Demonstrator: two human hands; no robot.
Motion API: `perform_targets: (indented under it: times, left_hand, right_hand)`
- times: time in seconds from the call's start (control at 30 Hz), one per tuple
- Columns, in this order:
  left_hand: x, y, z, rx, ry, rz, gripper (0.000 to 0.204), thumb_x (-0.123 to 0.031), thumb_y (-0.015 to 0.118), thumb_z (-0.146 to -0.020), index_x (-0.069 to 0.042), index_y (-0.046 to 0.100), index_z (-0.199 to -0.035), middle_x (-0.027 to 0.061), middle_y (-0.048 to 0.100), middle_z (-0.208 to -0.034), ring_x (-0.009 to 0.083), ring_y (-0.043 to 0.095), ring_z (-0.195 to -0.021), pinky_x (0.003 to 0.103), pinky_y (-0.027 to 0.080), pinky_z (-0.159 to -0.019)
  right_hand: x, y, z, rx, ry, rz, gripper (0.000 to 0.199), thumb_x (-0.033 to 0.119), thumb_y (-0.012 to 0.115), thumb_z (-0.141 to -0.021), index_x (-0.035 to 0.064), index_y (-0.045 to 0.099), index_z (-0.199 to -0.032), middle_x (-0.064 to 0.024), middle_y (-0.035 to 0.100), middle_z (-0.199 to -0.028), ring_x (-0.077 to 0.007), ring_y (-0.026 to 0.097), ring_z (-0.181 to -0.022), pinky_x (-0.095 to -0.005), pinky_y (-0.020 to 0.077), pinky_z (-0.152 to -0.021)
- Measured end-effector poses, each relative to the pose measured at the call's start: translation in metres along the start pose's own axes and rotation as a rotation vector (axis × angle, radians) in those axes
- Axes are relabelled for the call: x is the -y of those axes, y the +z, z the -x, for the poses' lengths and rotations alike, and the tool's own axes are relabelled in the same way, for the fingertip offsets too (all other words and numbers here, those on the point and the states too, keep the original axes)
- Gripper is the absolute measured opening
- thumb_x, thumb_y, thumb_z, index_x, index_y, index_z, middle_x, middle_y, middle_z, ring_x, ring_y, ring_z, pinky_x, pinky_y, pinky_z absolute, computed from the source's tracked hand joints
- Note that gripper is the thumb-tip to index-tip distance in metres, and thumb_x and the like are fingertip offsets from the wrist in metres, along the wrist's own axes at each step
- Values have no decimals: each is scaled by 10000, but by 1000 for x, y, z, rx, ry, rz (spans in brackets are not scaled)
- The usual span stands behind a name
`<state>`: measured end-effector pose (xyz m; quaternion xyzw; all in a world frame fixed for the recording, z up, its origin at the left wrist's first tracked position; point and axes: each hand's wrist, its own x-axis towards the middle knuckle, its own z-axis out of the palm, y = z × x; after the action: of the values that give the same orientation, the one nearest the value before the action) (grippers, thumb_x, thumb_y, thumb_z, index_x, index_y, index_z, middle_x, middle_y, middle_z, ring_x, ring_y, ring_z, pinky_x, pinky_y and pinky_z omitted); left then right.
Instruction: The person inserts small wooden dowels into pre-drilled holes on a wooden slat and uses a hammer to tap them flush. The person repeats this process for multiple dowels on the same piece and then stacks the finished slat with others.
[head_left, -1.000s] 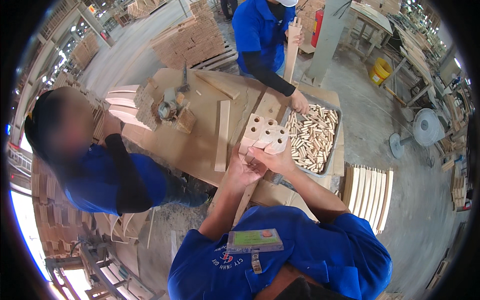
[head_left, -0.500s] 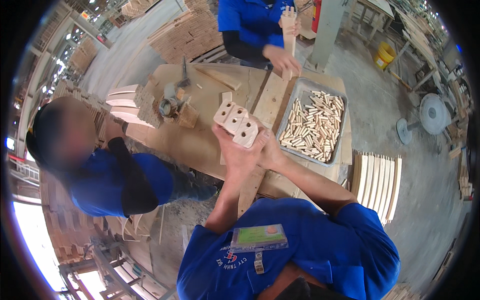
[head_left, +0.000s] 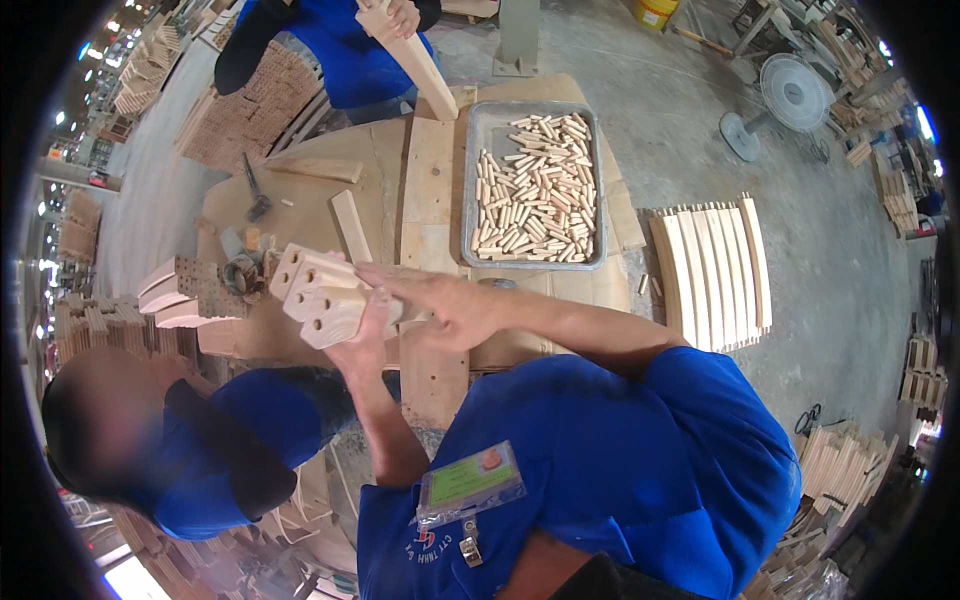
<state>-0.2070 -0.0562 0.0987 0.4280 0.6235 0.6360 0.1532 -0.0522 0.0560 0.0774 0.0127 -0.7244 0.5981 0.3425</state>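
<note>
My left hand (head_left: 362, 338) is wrapped round a few pale wooden blocks (head_left: 318, 297) held together. Their end faces, with several round drilled holes, point to the left. The far ends of these pieces are partly hidden by my hands. My right hand (head_left: 455, 308) reaches across from the right, its upper fingers stretched along the wood and touching it; its lower fingers are partly hidden. Beyond it, a grey tray (head_left: 470, 232) full of short wooden dowels (head_left: 540, 185) stands on the cardboard-covered table (head_left: 385, 160).
A hammer (head_left: 256, 195), loose wood strips (head_left: 350, 225) and a small container (head_left: 243, 272) lie on the left. Across the table, a co-worker holds a wooden piece (head_left: 415, 65); another person (head_left: 250, 430) stands left. Curved slats (head_left: 710, 275) and a fan (head_left: 795, 90) are on the right.
My view has swung right, so the tray appears further left. The blocks have tilted leftward. My right hand, earlier closed round them beside the left, now has its fingers stretched along them.
</note>
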Motion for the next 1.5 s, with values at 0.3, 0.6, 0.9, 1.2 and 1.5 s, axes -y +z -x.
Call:
perform_targets:
  times: [0.3, 0.6, 0.9, 1.2, 1.5]
  left_hand:
    - [-12, -4, -12, 171, -39, 124, 897, -128, 802, -822, 25, 346, -1580, 222, 506, -1518, 362, 512, -1416, 508, 409, -1192]
    - [-21, 14, -10, 304, -101, 242, 947, -59, 899, -719, -47, 377, -1509, 128, 558, -1411, 236, 570, -1277, 406, 524, -1054]
    - [-43, 14, -8, 250, -114, 352, 954, -27, 904, -715, -68, 362, -1499, 80, 557, -1351, 167, 568, -1239, 355, 516, -1021]
    - [-32, 13, -10, 274, -62, 373, 984, -150, 930, -712, -43, 353, -1501, 86, 531, -1337, 177, 553, -1228, 379, 476, -1055]
    - [-44, 11, -9, 292, -44, 293, 968, -143, 932, -706, -35, 368, -1485, 108, 548, -1350, 195, 563, -1252, 392, 481, -1064]
  right_hand:
    - [-112, -194, 108, -306, 963, 1218, 278, 202, 684, -921, 83, 672, -1173, -212, 683, -1139, -429, 714, -1009, -522, 589, -850]
    - [-111, -194, 124, -86, 772, 1327, 604, 348, 814, -844, 227, 621, -1403, -128, 689, -1227, -343, 698, -1101, -487, 597, -885]
    - [27, -160, -5, -99, 543, 470, 238, 75, 733, -971, 3, 684, -1193, -16, 624, -742, -57, 588, -625, -259, 503, -589]
    - [175, -72, -153, 497, -138, 720, 98, 60, 707, -948, 5, 683, -1026, -152, 673, -929, -355, 667, -855, -452, 525, -739]
    - [175, -54, -186, 757, -115, 866, 145, 81, 691, -923, -29, 625, -855, -213, 653, -773, -426, 669, -801, -508, 504, -724]
